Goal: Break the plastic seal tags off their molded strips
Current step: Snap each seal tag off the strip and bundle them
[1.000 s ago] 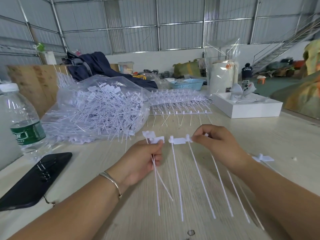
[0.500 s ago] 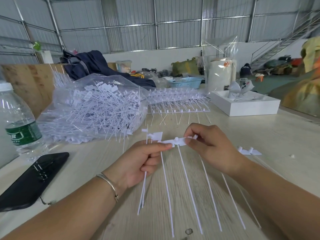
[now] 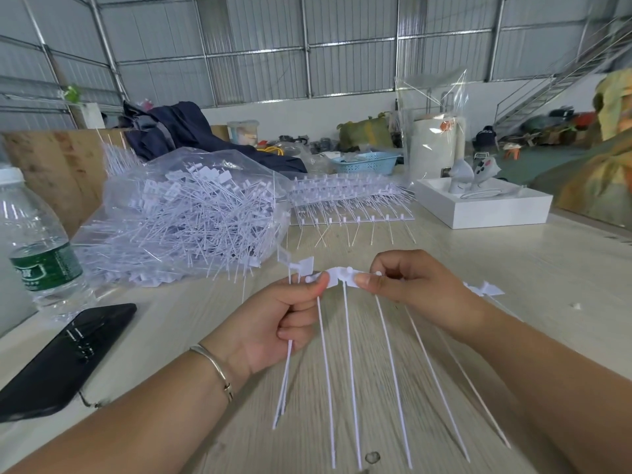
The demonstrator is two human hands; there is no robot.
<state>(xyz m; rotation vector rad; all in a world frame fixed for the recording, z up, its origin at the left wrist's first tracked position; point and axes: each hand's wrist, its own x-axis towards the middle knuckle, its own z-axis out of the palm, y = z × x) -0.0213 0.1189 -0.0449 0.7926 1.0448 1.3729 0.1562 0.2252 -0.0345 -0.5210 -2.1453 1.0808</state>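
We hold a molded strip of white seal tags just above the wooden table, our left hand pinching its left end while gripping two loose tags. Our right hand pinches the strip's right end, with the thin tails hanging toward us.

I hold a strip of seal tags over the table, my left hand pinching its 9 o'clock end plus loose tags, my right hand pinching the 3 o'clock end. Bag of tags at 10 o'clock, bottle far at 9.
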